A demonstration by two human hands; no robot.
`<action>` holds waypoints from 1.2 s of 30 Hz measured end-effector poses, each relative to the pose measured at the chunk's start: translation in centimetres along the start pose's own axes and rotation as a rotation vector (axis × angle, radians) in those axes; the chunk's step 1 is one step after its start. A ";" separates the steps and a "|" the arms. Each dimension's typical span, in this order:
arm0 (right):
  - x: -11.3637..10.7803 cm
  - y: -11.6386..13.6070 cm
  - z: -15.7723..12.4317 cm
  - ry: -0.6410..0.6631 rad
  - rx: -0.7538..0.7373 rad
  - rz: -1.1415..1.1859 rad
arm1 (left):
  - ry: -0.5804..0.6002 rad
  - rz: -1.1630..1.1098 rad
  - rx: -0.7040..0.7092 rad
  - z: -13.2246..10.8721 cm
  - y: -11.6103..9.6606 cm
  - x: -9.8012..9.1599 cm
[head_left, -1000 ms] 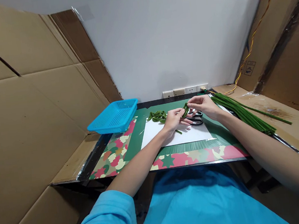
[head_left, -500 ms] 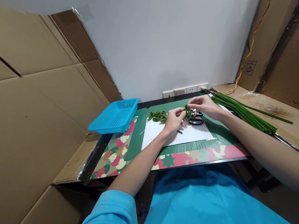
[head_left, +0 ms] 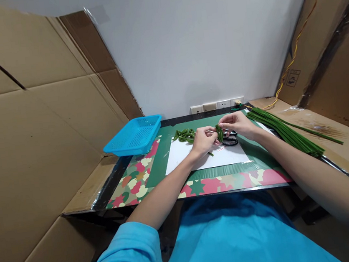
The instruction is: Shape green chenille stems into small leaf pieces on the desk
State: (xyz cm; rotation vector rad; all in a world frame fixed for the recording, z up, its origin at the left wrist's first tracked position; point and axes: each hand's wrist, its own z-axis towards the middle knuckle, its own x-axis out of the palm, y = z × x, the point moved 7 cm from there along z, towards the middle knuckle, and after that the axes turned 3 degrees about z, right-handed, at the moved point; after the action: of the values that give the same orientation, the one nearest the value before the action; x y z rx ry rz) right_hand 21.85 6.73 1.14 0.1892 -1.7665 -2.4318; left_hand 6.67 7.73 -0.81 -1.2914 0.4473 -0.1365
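A small looped bundle of green pipe cleaners (head_left: 220,134) is held up between my two hands over the white sheet (head_left: 184,159). My left hand (head_left: 204,140) pinches its left side with thumb and fingers. From the right, the fingertips of my right hand (head_left: 236,124) close on its upper end. Black-handled scissors (head_left: 230,141) lie just behind and below the hands, their blades hidden. Left of my left hand rests a pile of bent, looped green pipe cleaners (head_left: 184,136). A short green piece (head_left: 210,154) shows below my left wrist.
A long bundle of straight green pipe cleaners (head_left: 285,133) lies at the right, with one stem apart. A blue perforated basket (head_left: 132,136) stands at the back left. Cardboard walls (head_left: 36,134) flank the table; sockets (head_left: 216,106) line the back wall.
The looped bundle has turned and tilted slightly between my fingers. Both hands keep nearly the same place, and nothing else on the table has moved.
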 end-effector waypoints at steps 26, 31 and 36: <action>-0.5 -0.6 0.3 -0.030 -0.002 0.027 | -0.108 -0.163 -0.166 -0.3 0.4 -0.5; -0.2 -0.1 0.0 -0.022 -0.016 0.043 | -0.182 -0.224 -0.174 -0.2 0.4 -1.2; 0.3 0.2 -0.1 0.002 -0.056 0.030 | -0.197 -0.252 -0.148 -0.3 0.0 -1.6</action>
State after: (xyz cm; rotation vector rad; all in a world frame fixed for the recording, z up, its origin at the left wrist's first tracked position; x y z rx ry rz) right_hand 21.58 6.48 1.33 0.1580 -1.6851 -2.4562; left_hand 5.12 7.97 -0.52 -1.4888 0.1263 -0.1879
